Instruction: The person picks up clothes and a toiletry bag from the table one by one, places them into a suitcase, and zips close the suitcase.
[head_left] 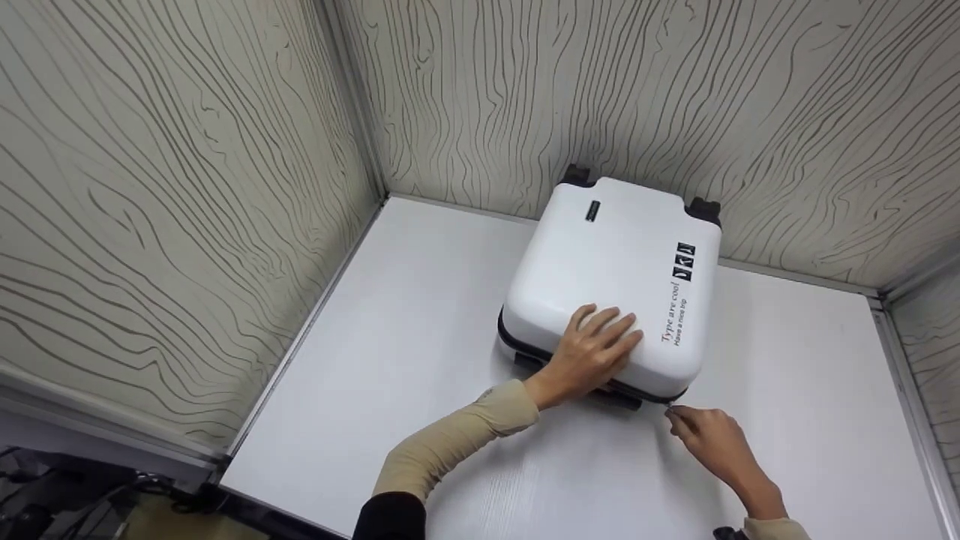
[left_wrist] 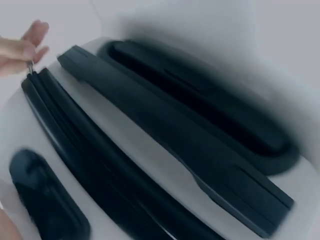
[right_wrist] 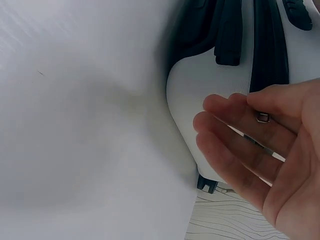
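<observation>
Beige sleeve (head_left: 469, 427) and left hand (head_left: 589, 356): palm down, fingers spread and nearly straight, resting on the suitcase (head_left: 600, 255) near its 6 o'clock edge, gripping nothing.
Right hand (head_left: 709, 439): at the suitcase's 5 o'clock corner, thumb and forefinger pinching a small metal zip pull (left_wrist: 30, 67); the other fingers reach out loosely.
Zip (left_wrist: 67, 132): black band along the side facing the person.
White suitcase: hard-shelled, lying face up, a little toward 3 o'clock from the middle of the head view; black wheels (head_left: 576, 177) at its 12 and 1 o'clock corners, lettering (head_left: 679, 292) at 3.
Tabletop (head_left: 420, 285): smooth, white, edged with metal strips (head_left: 305, 330), faint shadows around the suitcase.
Walls (head_left: 480, 90): cream with wavy brown wood-grain lines, rising at 10, 12 and 3 o'clock; dark cables (head_left: 120, 484) lie beyond the table at 8.
Left wrist view: blurred in parts, yet it lays out the carry handle (left_wrist: 175, 132), a dark recess (left_wrist: 210, 107) beside it and an oblong black fitting (left_wrist: 47, 197), largely hidden from the head camera.
Right wrist view: reveals a square metal loop (right_wrist: 263, 117) against the fingers; whether it belongs to the pull, I cannot tell.
</observation>
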